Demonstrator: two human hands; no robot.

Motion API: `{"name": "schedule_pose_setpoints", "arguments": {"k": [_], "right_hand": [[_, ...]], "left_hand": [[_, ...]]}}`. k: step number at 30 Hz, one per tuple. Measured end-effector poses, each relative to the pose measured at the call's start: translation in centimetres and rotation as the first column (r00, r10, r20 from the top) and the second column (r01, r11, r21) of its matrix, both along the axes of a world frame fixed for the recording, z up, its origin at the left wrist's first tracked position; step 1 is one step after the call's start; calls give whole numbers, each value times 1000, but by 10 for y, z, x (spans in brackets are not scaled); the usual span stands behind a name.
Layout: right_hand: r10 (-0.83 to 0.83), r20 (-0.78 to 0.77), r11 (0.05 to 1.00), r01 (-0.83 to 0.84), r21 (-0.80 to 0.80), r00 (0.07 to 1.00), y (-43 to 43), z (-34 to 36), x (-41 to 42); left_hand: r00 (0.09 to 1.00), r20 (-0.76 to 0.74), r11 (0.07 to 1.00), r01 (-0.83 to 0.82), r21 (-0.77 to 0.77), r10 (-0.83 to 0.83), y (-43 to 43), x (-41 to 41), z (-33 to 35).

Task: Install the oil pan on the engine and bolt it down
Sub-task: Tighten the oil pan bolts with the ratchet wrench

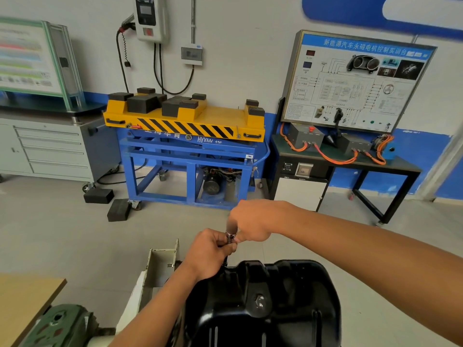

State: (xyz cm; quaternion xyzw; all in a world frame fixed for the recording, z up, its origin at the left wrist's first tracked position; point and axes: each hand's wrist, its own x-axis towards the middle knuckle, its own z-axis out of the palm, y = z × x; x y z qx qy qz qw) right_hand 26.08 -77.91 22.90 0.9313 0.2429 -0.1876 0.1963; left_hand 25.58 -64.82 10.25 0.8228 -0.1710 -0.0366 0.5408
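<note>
Glossy black stamped-steel oil pan [288, 284] sits sump-up at bottom centre, drain bolt [259, 300] on top. Both hands are at its far rim: left hand [213, 249] pinches the shaft of an upright chrome socket driver [230, 236], and right hand [253, 220] is curled round its handle just above. Blue lift cart with yellow top [185, 156] stands by the wall behind.

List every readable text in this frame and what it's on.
"新能源汽车永磁电机控制实训台": blue header of the grey-framed motor-control training board.
"HYXNV 125", roughly, partly blurred: blue steel lift-table frame; the white Chinese characters beside it are cut off.
Too blurred: the training board's diagram print and the green-framed display board.
None: black stamped-steel oil pan, chrome socket driver held by left hand and right hand.
</note>
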Motion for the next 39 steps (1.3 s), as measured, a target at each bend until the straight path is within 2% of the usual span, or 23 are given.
{"name": "schedule_pose_setpoints", "arguments": {"k": [5,15,27,31,39], "right_hand": [[-1,-53,1000,2,20,999,-1,-1,-1],[105,-4,984,-103,144,995,-12,-8,9],[136,135,988,-145,54,981,-8,-13,12],[140,203,986,-155,60,969,-10,-16,11],[123,242,986,-147,83,962,-10,-20,6]], "left_hand": [[1000,3,1000,-6,-16,6,1,0,-1],[1000,-14,1000,-5,-30,5,2,-1,1],[998,-63,999,-33,-43,31,1,3,-6],[997,-64,998,-34,-61,31,1,5,-8],[996,-80,998,-31,-59,26,1,3,-6]]}}
